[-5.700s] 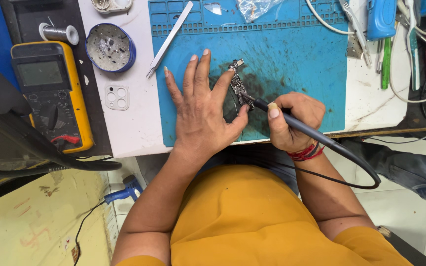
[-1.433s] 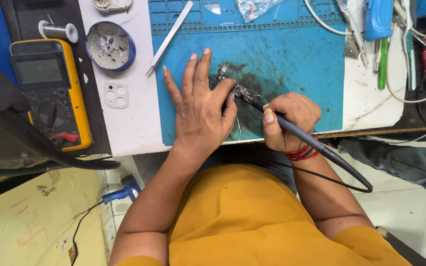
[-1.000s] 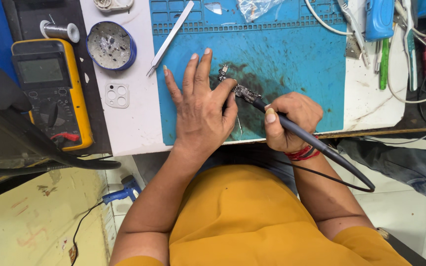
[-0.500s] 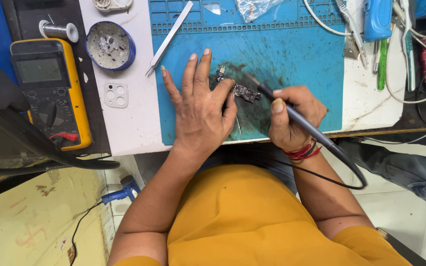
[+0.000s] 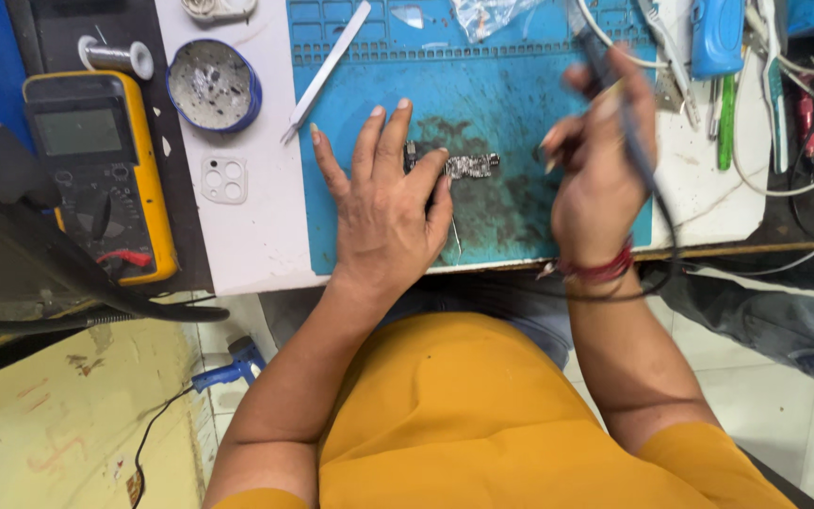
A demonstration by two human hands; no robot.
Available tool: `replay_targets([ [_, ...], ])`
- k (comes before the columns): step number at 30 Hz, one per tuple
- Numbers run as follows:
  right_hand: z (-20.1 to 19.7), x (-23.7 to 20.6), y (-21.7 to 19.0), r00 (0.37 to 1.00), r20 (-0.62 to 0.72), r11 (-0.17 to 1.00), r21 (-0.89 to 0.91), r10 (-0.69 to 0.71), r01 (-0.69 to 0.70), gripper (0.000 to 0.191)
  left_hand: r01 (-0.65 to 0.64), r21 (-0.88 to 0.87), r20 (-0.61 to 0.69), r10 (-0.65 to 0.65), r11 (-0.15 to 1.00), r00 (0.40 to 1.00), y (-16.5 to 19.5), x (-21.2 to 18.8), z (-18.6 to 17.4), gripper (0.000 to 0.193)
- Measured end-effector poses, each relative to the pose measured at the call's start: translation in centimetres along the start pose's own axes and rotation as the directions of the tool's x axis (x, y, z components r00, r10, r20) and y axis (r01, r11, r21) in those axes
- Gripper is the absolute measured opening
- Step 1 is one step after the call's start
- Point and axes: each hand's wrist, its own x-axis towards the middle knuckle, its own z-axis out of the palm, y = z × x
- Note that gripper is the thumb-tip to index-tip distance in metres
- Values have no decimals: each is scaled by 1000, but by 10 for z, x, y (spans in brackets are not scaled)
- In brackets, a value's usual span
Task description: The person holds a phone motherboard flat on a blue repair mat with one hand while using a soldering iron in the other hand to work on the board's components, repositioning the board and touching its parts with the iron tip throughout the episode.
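From the head camera, the left hand (image 5: 388, 212) lay flat on the blue work mat (image 5: 350, 236), fingers spread and pressed down, its thumb and forefinger side pinning the near end of a small dark circuit board (image 5: 459, 166). The board sat on the soot-stained middle of the mat, its right half showing bare beside the thumb. That hand's grip closed on nothing; it only bore down on the board and the mat.

The right hand (image 5: 600, 179) was raised above the mat to the right of the board, blurred, its grip curled tight around the dark handle of a soldering iron (image 5: 628, 132). The iron's tip pointed up and away toward the far edge of the mat, clear of the board, and its cable (image 5: 671, 254) looped down past the wrist over the edge of the bench (image 5: 256, 254).

To do this step well, I judge the holding hand should keep the board from sliding while its fingertips stay off the joints. The hot tip should come back in at a shallow angle, touching only the intended spot. The cable ought to hang slack so it cannot tug the iron.

Off to the left lay a white pair of tweezers (image 5: 327, 68), a round blue tin (image 5: 213, 85) and a yellow multimeter (image 5: 96, 174).
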Motion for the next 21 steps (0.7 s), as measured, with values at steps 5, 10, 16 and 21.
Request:
replay_targets([
  [5, -8, 27, -4, 996, -73, 983, 175, 60, -46, 38, 1, -5, -6, -1, 1000, 1000, 2, -1, -1, 23],
  [10, -12, -16, 1, 996, 69, 935, -346, -58, 79, 24, 4, -37, -7, -4, 999, 1000, 1, 1, -4, 24],
  [16, -15, -44, -7, 902, 352, 715, -560, -252, 418, 14, 0, -45, 0, 0, 999, 1000, 1, 0, -4, 22],
  [21, -4, -37, -12, 816, 469, 624, -538, -337, 567, 14, 17, -65, 16, -16, 998, 1000, 2, 1, -6, 22],
])
